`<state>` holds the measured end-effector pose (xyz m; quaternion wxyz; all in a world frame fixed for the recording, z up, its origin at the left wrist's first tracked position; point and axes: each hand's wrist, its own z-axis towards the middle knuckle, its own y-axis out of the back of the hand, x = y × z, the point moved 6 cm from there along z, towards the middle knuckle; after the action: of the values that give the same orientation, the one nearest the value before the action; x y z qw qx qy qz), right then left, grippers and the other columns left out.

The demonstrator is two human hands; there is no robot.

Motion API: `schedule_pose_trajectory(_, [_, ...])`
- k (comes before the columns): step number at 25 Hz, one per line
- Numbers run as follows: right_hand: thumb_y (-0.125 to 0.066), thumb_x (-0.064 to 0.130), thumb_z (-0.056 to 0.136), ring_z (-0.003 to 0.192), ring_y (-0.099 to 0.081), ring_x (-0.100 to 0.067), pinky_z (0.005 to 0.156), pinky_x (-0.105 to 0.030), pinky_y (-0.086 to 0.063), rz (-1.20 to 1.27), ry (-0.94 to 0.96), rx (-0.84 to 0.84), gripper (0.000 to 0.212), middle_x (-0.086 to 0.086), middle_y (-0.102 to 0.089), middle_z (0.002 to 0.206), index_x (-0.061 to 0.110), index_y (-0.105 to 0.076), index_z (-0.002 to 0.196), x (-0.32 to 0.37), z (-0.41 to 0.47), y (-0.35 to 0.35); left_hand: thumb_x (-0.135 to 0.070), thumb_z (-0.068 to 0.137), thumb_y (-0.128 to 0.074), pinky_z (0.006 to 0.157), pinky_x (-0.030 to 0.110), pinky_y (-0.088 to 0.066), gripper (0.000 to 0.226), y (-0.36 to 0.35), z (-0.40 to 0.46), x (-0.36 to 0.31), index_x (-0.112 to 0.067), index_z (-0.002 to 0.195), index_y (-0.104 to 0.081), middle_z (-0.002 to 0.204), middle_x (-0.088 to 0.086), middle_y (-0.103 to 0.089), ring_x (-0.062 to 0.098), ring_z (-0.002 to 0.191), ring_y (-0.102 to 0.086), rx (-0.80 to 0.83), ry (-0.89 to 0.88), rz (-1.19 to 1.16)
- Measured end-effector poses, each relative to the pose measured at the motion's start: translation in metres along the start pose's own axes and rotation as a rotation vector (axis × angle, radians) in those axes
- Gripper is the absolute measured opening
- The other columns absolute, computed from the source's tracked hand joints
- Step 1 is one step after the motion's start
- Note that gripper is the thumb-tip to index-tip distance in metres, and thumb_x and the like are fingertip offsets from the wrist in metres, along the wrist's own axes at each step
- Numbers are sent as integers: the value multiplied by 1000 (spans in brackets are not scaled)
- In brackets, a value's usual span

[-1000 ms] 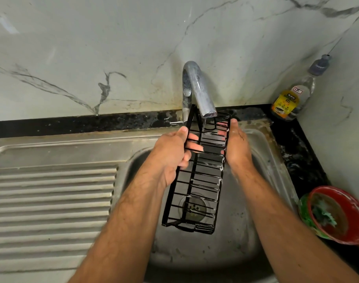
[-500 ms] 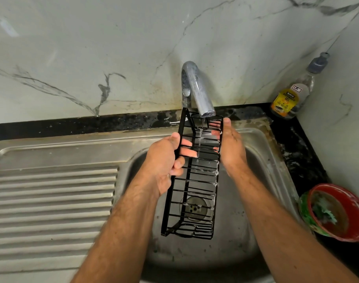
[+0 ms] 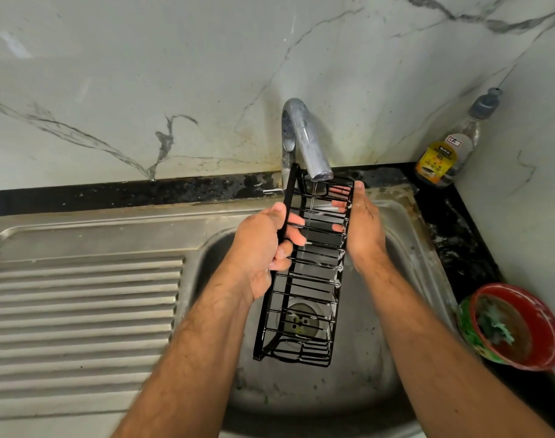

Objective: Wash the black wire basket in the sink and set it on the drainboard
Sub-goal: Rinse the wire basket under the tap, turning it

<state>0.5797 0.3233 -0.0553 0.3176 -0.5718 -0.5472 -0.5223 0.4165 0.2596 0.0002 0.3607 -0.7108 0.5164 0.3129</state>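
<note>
The black wire basket (image 3: 304, 292) hangs tilted on end over the steel sink bowl (image 3: 374, 368), its top end under the chrome tap (image 3: 304, 143). A thin stream of water runs from the spout through its upper wires. My left hand (image 3: 263, 248) grips the basket's left edge, thumb on top and fingers curled through the wires. My right hand (image 3: 361, 226) wraps the right edge near the top, fingertips showing inside the wires. Soap foam clings to the right-side wires. The ribbed drainboard (image 3: 80, 311) lies to the left of the bowl.
A dish-soap bottle (image 3: 443, 153) stands in the back right corner on the black counter. A red bowl (image 3: 516, 327) with a green scrubber inside sits at the sink's right edge. The drain (image 3: 301, 322) shows through the basket. Marble wall behind.
The basket and both hands shifted a little left and down, then back up under the spout. A thin water stream now falls through the upper wires. Both grips stay the same.
</note>
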Motion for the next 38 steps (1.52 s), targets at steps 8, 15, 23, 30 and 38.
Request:
schedule_pose_trajectory(8, [-23,93,76,129,-55,-22,109,-51,-45,-47,3,24,92,-1,-61,138,34,-57,138,12,0,-8,-27,111,-36,34,17,-16,37,8,-6,-2,-4,95,-62,60,0,-51,4,40,-29,-40,6,-69])
schedule_pose_trajectory(15, [-30,54,106,132,-48,-20,116,-44,-34,-182,131,23,55,-1,-56,142,20,-52,143,36,-5,-10,-29,111,-38,33,16,-17,36,26,-5,0,-8,94,-60,58,-4,-50,3,41,-28,-86,14,-96])
schedule_pose_trajectory(23, [-37,38,105,65,-51,-12,72,-39,-54,-267,223,5,28,7,-55,69,26,-62,98,48,0,-26,-30,110,-40,31,16,-17,34,40,1,-2,-7,95,-60,56,-6,-48,3,40,-27,-126,8,-119])
schedule_pose_trajectory(30, [-38,44,106,56,-44,-13,55,-28,-42,-226,198,-43,48,-1,-52,65,6,-67,110,49,8,-14,-32,110,-42,31,15,-19,34,30,9,-1,-7,96,-61,56,-6,-49,2,41,-27,-90,17,-127])
schedule_pose_trajectory(38, [-34,47,107,100,-64,-13,87,-25,-46,-153,181,-73,48,6,-71,105,16,-70,117,49,8,-1,-33,109,-38,86,31,-55,34,11,6,-5,-15,104,-67,112,5,-77,15,93,-73,167,-34,3])
